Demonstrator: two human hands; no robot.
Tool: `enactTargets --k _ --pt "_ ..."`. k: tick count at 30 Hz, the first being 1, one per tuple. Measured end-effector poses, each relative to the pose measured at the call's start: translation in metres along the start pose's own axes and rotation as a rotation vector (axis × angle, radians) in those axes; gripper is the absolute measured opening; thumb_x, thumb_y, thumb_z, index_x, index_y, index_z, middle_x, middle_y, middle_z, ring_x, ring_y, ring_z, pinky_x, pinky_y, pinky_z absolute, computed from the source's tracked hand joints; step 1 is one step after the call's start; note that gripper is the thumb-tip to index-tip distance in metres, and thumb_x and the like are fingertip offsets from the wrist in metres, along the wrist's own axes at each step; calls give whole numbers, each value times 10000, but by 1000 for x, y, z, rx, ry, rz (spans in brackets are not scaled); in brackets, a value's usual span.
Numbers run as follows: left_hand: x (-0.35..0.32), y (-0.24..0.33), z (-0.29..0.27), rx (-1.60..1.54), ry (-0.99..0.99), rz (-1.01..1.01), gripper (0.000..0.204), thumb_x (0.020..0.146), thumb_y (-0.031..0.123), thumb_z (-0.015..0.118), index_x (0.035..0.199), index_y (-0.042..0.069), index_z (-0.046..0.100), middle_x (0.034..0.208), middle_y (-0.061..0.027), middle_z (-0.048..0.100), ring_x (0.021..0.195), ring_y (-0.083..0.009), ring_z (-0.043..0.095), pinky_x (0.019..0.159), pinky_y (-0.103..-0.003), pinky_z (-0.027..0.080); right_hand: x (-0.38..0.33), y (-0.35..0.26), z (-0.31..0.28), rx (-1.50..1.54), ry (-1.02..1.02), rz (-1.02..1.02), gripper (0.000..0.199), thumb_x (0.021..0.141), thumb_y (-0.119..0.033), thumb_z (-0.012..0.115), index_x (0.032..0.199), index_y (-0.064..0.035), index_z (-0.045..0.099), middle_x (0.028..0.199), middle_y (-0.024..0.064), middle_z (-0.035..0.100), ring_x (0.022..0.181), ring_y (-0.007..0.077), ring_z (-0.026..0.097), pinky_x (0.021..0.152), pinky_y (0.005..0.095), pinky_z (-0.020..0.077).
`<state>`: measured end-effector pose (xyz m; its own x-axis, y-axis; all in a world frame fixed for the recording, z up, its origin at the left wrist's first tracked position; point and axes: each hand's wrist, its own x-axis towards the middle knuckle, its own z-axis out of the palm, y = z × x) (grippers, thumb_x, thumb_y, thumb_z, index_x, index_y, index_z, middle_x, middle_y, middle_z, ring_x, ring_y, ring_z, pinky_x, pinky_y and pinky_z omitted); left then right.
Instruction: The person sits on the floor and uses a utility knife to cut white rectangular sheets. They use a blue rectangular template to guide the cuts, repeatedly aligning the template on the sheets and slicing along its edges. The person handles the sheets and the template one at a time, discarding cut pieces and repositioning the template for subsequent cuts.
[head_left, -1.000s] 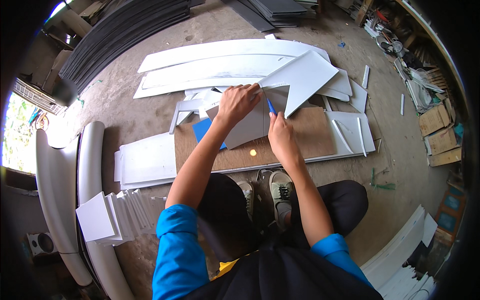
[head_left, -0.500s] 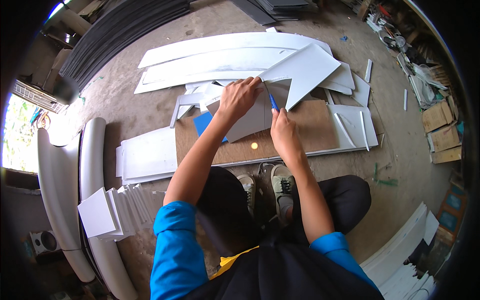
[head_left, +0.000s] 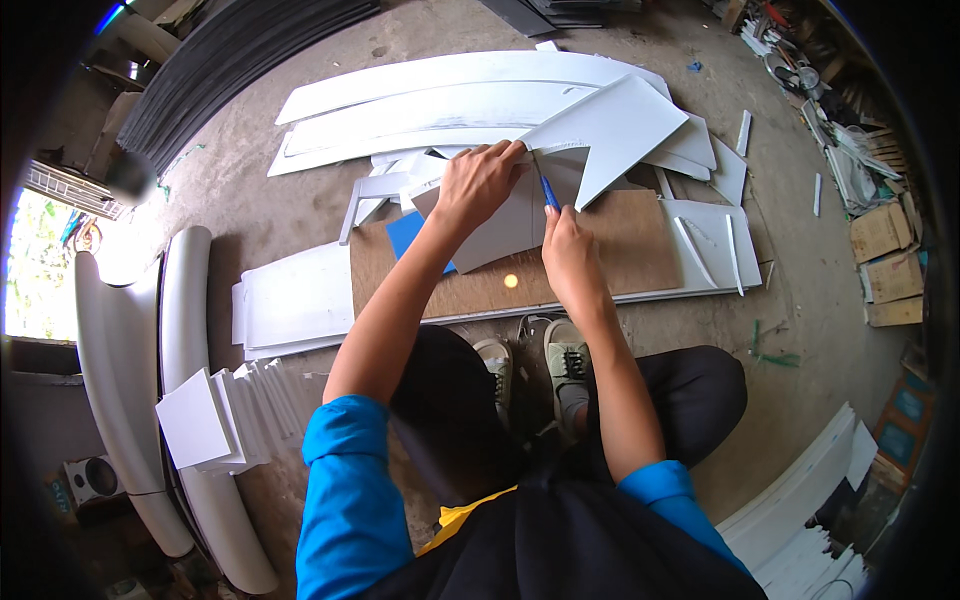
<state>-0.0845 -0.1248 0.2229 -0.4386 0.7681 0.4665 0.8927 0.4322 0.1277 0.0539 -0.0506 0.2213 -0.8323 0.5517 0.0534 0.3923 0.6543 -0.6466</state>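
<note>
My right hand [head_left: 572,243] is closed around the blue handle of a knife [head_left: 549,190], its thin blade pointing away from me against a white board [head_left: 505,222]. The fingers of my left hand [head_left: 482,183] curl over the upper edge of that board, just left of the blade; their tips are partly hidden. The board stands tilted over a brown wooden sheet [head_left: 620,245]. Joined to it or lying behind it, a large angular white piece [head_left: 625,135] reaches to the right; I cannot tell which. A blue sheet [head_left: 405,232] pokes out under the board's left side.
Long white panels [head_left: 440,85] lie beyond my hands, with narrow offcut strips [head_left: 735,255] to the right. Stacked white squares [head_left: 205,420] and big white rolls [head_left: 190,330] stand at left. Black sheets [head_left: 230,70] are piled at far left, cardboard boxes [head_left: 888,265] at far right.
The view has shifted slightly. The knife and my right hand stay close to the same spot at the board, and my left hand keeps its hold on the edge.
</note>
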Motion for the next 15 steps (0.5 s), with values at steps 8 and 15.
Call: enactTargets --k 8,15 --pt "0 -3 2 -42 27 77 186 812 254 542 888 92 490 791 -53 589 728 -240 599 636 -352 478 23 -1 3 11 28 -60 375 937 -274 281 828 44 448 673 290 560 672 441 572 541 475 483" --pt "2 -4 3 8 -12 -3 194 822 274 530 850 88 484 749 -61 599 690 -252 608 571 -351 483 4 1 -5 -19 -24 -18 383 934 -276 289 830 51 459 707 297 564 699 450 570 578 476 485"
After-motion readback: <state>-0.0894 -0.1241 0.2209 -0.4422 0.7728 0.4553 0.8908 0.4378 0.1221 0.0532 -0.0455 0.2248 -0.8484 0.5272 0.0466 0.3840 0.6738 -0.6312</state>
